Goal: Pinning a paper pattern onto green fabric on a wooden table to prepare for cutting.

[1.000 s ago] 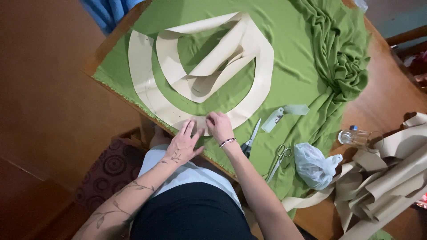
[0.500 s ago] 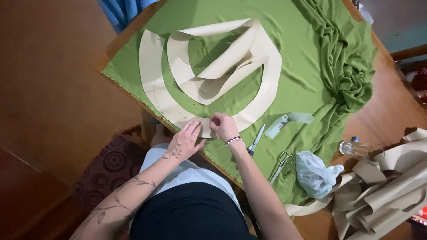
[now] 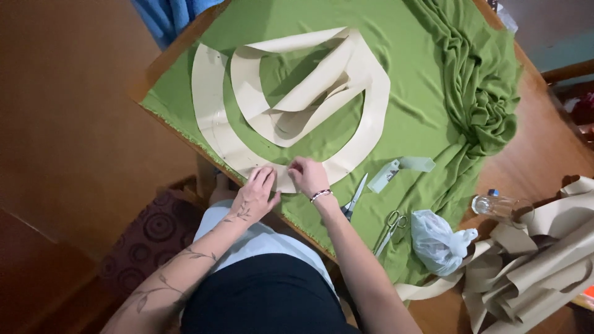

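1. Head view: the left hand point(image 3: 255, 193) lies flat, palm down, fingers loosely spread and holding nothing, pressing on the near edge of the curved cream paper pattern strip point(image 3: 213, 117)
2. The right hand point(image 3: 308, 175) rests just beside it on the same strip, fingers curled inward with the tips pinched low against the paper; whether anything small sits between those fingertips cannot be made out
3. The strip loops in wide arcs over the green knit fabric point(image 3: 408, 80), which is spread on the brown wooden table point(image 3: 538, 161) and bunched in folds at the far right side
4. Right of the right wrist, a pair of dark-handled scissors point(image 3: 354, 199) lies on the fabric, its handles partly hidden by the forearm; a second, silver pair of scissors point(image 3: 390, 226) lies further right
5. A pale green box-like tool point(image 3: 396, 171) sits beyond them, its kind hard to tell
6. A crumpled white plastic bag point(image 3: 437, 242) and a clear glass bottle point(image 3: 498, 206) lie near loose cream paper offcuts point(image 3: 544, 260), which the frame's right edge cuts off
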